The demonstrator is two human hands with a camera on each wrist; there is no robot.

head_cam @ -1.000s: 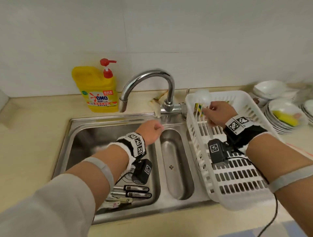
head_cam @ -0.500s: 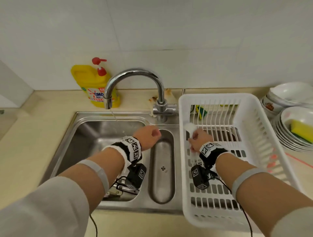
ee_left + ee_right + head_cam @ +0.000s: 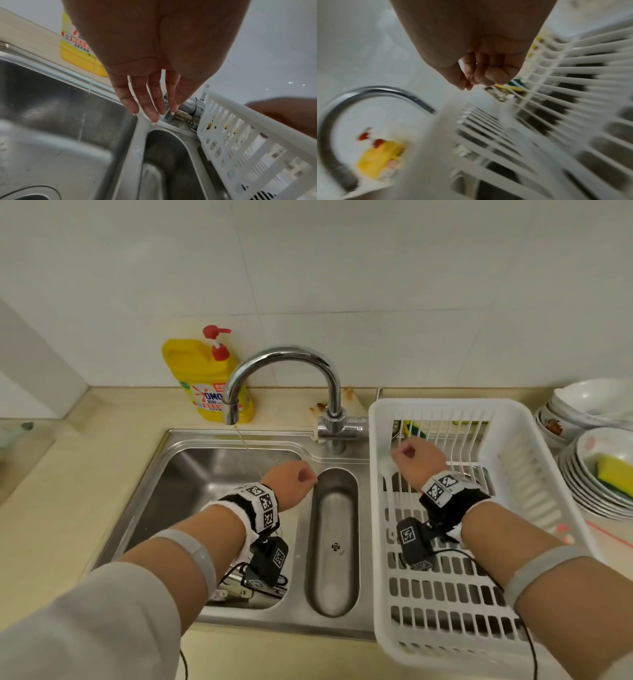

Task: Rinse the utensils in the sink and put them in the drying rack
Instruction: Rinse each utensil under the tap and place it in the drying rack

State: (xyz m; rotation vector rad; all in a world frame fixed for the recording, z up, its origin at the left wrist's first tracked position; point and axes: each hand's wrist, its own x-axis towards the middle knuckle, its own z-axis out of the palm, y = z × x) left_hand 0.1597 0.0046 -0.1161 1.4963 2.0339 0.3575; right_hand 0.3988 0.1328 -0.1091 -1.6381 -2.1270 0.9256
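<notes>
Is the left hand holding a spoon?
No, the left hand has straight fingers and holds nothing above the sink.

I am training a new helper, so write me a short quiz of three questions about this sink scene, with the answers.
1. True or false: a thin stream of water runs from the faucet into the sink.
2. Where does the yellow detergent bottle stand?
A. On the counter behind the sink, left of the faucet's base
B. On the counter right of the faucet's base
C. On the counter in front of the sink
3. Short answer: which hand is over the drying rack?

Key: 1 true; 2 A; 3 the right hand.
</notes>
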